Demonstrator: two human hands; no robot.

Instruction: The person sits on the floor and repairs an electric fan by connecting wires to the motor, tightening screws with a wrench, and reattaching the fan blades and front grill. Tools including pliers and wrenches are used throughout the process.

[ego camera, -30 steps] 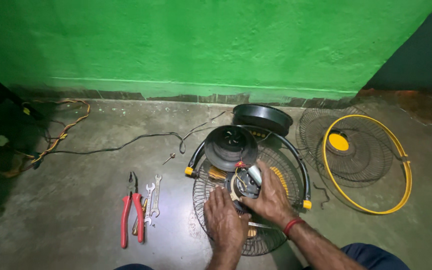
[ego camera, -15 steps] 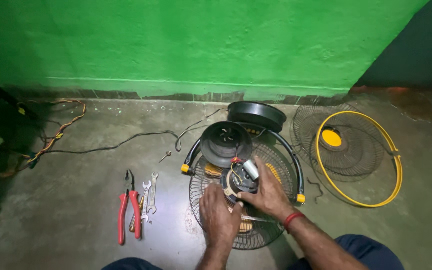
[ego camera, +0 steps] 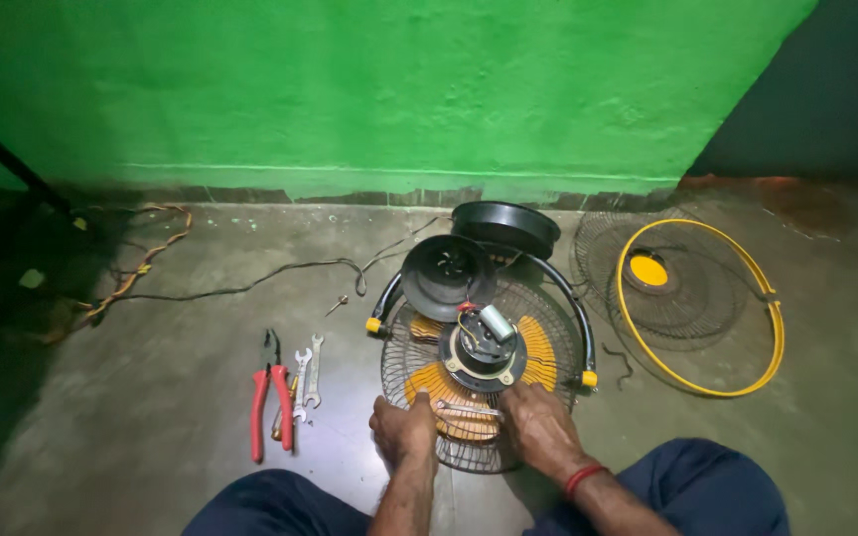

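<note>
We grip fan cage (ego camera: 548, 397) rim at 6 o'clock: left hand (ego camera: 404, 432), right hand (ego camera: 540, 427), fingers clamped on wire. Hold steady; motor (ego camera: 482, 349) stays level.

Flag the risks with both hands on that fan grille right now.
1. The left hand and right hand grip the wire grille beside the yellow blades; fingers could get pinched.
2. The bare motor has loose wires that may snag.
3. The pliers lie near the knee.

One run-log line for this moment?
left hand: grips round wire fan grille near rim | right hand: same | exposed motor: centre | red-handled pliers: floor
</note>
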